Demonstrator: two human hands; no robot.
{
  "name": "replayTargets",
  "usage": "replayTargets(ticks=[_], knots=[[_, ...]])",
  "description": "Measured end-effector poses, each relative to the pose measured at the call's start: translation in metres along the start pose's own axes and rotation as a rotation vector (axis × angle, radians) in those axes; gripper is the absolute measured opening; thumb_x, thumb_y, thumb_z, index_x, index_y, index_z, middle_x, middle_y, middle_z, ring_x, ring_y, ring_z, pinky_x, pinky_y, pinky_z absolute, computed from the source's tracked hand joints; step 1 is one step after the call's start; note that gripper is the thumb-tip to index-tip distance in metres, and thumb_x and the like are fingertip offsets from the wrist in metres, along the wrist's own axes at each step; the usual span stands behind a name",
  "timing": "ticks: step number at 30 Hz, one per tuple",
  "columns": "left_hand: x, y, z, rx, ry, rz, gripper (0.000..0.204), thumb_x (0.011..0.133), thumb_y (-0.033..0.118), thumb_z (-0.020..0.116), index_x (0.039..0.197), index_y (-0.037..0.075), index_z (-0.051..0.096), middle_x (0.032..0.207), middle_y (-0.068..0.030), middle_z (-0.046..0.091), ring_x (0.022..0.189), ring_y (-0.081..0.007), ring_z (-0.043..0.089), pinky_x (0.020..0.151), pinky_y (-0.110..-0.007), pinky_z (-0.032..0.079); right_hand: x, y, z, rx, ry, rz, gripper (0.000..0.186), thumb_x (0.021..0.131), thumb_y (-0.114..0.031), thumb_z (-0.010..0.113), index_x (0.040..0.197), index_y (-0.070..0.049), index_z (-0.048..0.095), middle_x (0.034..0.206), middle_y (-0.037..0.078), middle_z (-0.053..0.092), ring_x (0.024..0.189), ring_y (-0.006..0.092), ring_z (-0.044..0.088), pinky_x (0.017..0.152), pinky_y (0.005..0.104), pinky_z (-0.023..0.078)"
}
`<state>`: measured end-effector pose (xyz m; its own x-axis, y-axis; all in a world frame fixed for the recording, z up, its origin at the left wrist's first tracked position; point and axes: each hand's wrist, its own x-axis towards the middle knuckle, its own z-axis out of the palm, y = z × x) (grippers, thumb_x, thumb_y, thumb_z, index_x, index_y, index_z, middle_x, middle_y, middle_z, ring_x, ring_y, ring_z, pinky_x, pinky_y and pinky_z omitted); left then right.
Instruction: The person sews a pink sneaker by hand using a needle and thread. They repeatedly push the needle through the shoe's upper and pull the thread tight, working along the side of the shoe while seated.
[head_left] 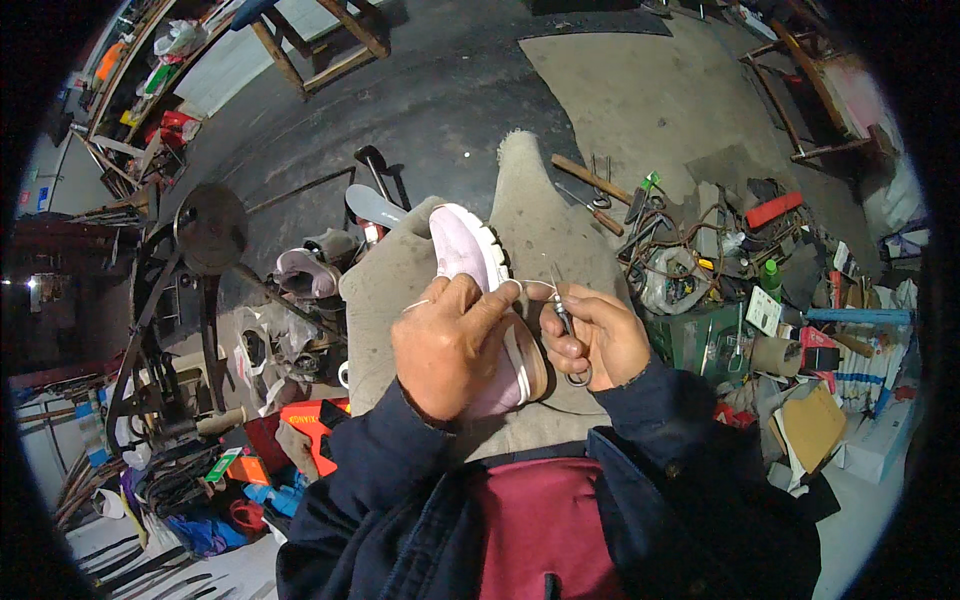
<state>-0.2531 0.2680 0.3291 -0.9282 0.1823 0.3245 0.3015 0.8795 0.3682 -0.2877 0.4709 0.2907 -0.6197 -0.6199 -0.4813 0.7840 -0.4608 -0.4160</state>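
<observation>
A pale pink shoe with a white sole lies across my lap, its toe pointing away from me. My left hand rests over the shoe's middle, thumb and forefinger pinched on a white thread beside the sole. The thread stretches to my right hand, just right of the shoe. There my fingers are closed round small metal scissors, blades pointing up and away, a handle loop showing below. Under the shoe is a stained grey-beige cloth over my legs. My left fingers hide part of the shoe's upper.
Left stands a metal machine with a round plate. Near it lies another pink shoe. On the right are a wooden-handled hammer, coiled cords, a green box and mixed tools. A wooden stool stands beyond.
</observation>
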Motion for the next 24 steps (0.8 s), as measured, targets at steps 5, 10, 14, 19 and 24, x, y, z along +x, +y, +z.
replayTargets(ticks=[5,10,14,19,24], knots=[[0.001,-0.009,0.001,-0.053,-0.029,-0.03,0.03,0.07,0.006,0.08,0.1,0.012,0.076,0.078,-0.0076,0.056,0.072,-0.0268,0.06,0.061,-0.039,0.049,0.006,0.001,0.006,-0.073,-0.111,0.025,0.036,0.104,-0.02,0.049,0.13,0.002,0.059,0.088,0.004,0.057,0.062,0.0086,0.042,0.05,0.0225,0.032],[0.003,-0.022,0.007,-0.184,0.0,-0.121,0.018,0.078,0.005,0.076,0.095,0.006,0.072,0.079,-0.0113,0.059,0.072,-0.0312,0.063,0.063,-0.039,0.05,0.015,-0.006,0.01,-0.449,-0.048,-0.17,0.03,0.105,-0.017,0.052,0.127,0.002,0.058,0.092,0.007,0.064,0.067,0.0088,0.052,0.053,0.0237,0.039],[0.001,-0.03,0.013,-0.347,0.093,-0.311,0.009,0.089,0.01,0.072,0.095,0.003,0.069,0.084,-0.0162,0.067,0.073,-0.0362,0.066,0.065,-0.04,0.05,0.007,-0.045,0.009,-1.14,0.015,-0.087,0.02,0.102,-0.011,0.056,0.118,0.001,0.057,0.089,0.007,0.068,0.068,0.0089,0.058,0.057,0.0255,0.046],[-0.001,-0.036,0.015,-0.406,0.104,-0.403,0.012,0.09,0.008,0.072,0.097,-0.002,0.069,0.083,-0.0159,0.069,0.072,-0.0263,0.066,0.066,-0.035,0.05,0.003,-0.053,0.015,-1.283,-0.153,0.003,0.017,0.1,-0.008,0.058,0.115,-0.001,0.057,0.083,0.005,0.067,0.062,0.0083,0.057,0.058,0.0254,0.047],[-0.003,-0.037,0.015,-0.474,0.17,-0.336,0.009,0.088,0.01,0.073,0.094,0.004,0.072,0.082,-0.0138,0.067,0.068,-0.0307,0.065,0.062,-0.038,0.048,0.027,-0.028,0.026,-1.332,-0.089,-0.29,0.016,0.101,-0.008,0.058,0.115,0.0,0.057,0.085,0.008,0.066,0.07,0.0102,0.06,0.061,0.0264,0.048]])
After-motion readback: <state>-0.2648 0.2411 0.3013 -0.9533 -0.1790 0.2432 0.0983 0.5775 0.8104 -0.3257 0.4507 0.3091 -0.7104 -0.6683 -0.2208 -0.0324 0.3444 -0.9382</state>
